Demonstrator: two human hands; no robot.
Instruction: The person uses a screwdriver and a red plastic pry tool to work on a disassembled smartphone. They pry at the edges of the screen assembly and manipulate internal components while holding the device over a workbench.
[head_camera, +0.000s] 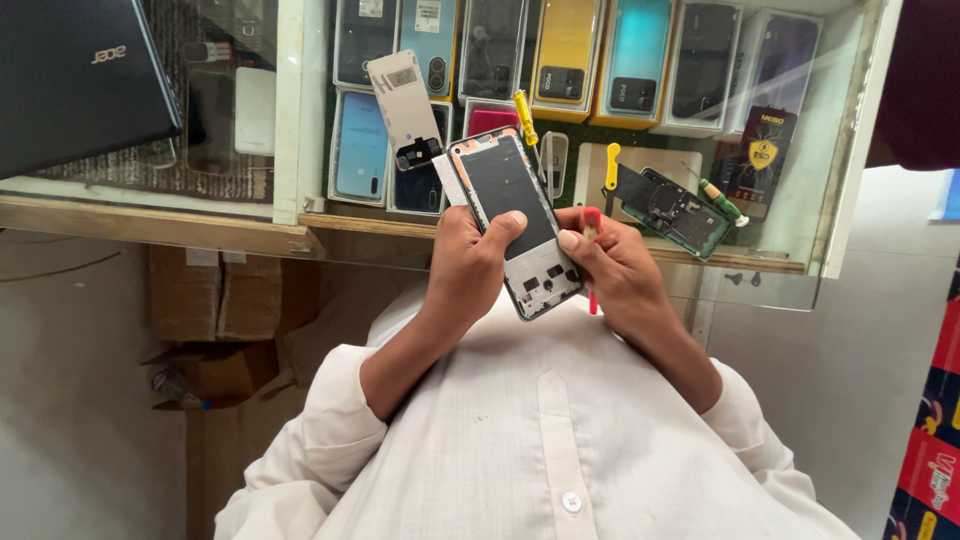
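Note:
My left hand (470, 262) grips an opened phone (515, 215) with its back cover off, thumb resting on the dark inner panel. My right hand (622, 270) touches the phone's right edge with its thumb and holds a thin red-handled screwdriver (592, 300) between the fingers. The phone is tilted and held above the edge of a glass counter (300, 225), in front of my white shirt.
On the counter lie a white phone back cover (405, 95), two yellow-handled screwdrivers (525, 115) (612, 165), a green-handled screwdriver (722, 200) and a dark phone frame (675, 210). Boxed phones (565, 55) sit under the glass. A dark laptop (70, 80) is far left; cardboard boxes (210, 300) stand below.

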